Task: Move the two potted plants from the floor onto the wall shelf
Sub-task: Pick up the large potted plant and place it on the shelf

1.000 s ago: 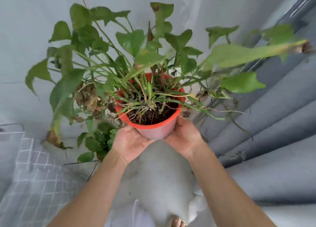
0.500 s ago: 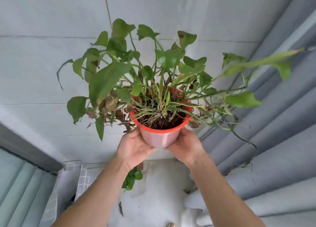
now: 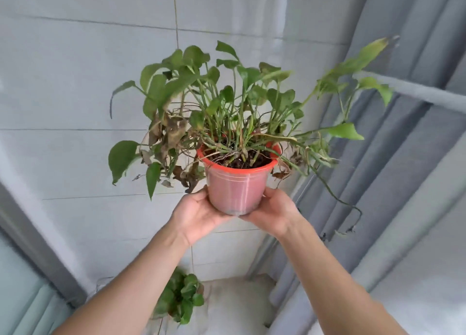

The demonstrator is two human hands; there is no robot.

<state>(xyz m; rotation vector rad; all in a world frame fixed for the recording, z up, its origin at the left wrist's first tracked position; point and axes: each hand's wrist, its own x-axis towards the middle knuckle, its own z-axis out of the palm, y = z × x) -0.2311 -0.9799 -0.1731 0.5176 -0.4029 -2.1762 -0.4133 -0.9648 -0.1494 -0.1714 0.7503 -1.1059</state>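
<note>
A leafy plant in a red-rimmed pink pot (image 3: 237, 186) is held up in front of the tiled wall, well above the floor. My left hand (image 3: 199, 215) grips the pot's lower left side and my right hand (image 3: 273, 212) grips its lower right side, both cupping the base. Long green stems and some dry brown leaves hang over the rim. A second, smaller green potted plant (image 3: 182, 298) stands on the floor below, between my forearms. No shelf is in view.
A pale tiled wall (image 3: 75, 95) fills the background. Grey railing bars (image 3: 408, 138) slant along the right side. A grey frame edge (image 3: 37, 246) runs down the left, and a thin cord (image 3: 175, 12) hangs at the top.
Both hands have raised the pot higher, away from the floor, and my view has tilted upward. The smaller plant on the floor now sits lower in view.
</note>
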